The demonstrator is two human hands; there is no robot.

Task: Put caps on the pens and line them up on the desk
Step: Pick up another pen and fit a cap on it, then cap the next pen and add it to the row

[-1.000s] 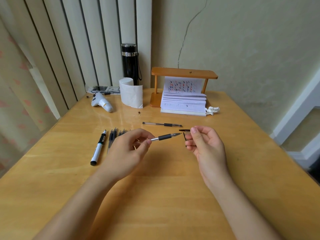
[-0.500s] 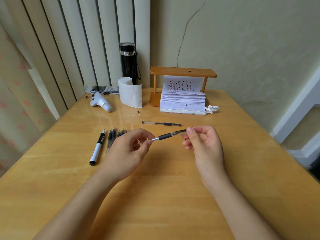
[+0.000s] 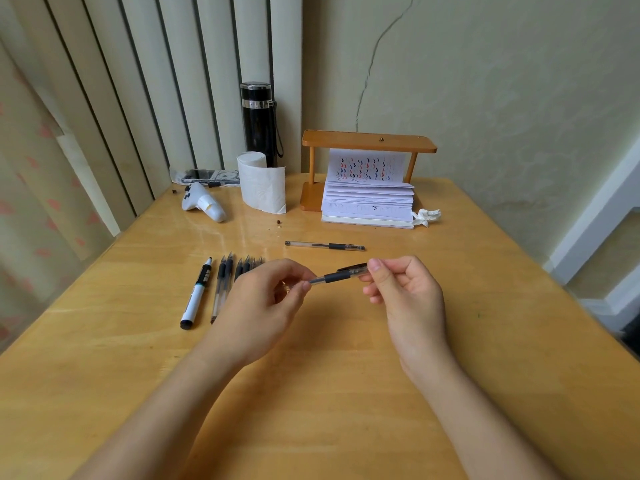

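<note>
I have the pen (image 3: pixel 333 277) above the table (image 3: pixel 311 393). My left hand (image 3: pixel 263 303) pinches its barrel, and my right hand (image 3: pixel 405 292) pinches the cap (image 3: pixel 357 270) over its tip. 1 loose pen (image 3: pixel 325 246) lies at 12 o'clock, and the pen row (image 3: pixel 239 270) at 10 o'clock.

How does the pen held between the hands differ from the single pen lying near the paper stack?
The held pen is off the desk, tilted; the single pen lies flat on it. The left hand and right hand pinch the held pen's ends; nothing touches the single pen. Both are slim, with a clear barrel and black grip.
</note>
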